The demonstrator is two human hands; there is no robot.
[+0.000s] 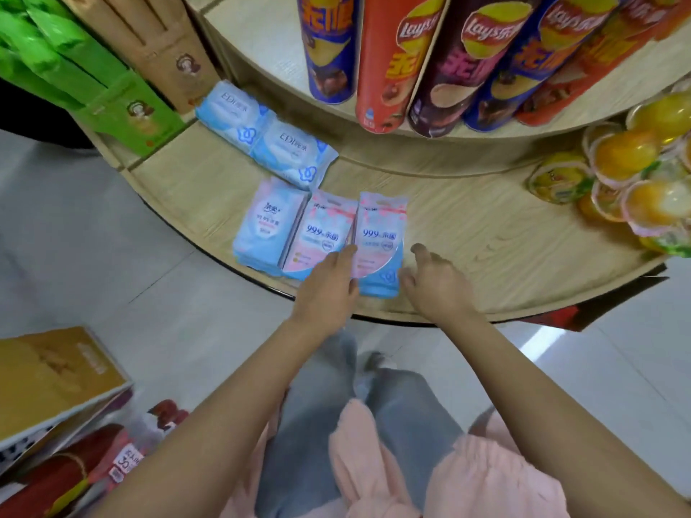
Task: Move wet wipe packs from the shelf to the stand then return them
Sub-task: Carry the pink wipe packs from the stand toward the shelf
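Note:
Three wet wipe packs lie side by side near the front edge of the round wooden stand [486, 233]: a light blue pack [267, 226], a pink pack [323, 233] and a pink-and-blue pack [381, 241]. Two more blue packs [261, 132] lie behind them. My left hand [329, 289] rests between the pink pack and the pink-and-blue pack, thumb touching the latter's left edge. My right hand [435, 282] sits just right of that pack, fingers spread and curled, touching its lower right corner. Neither hand lifts a pack.
Tall chip cans [381, 57] stand on the upper tier. Jelly cups [628, 170] pile at the right. Green boxes [93, 69] and a brown box [164, 43] stand at the left. Boxes and red packets [63, 424] sit low at the left on the tiled floor.

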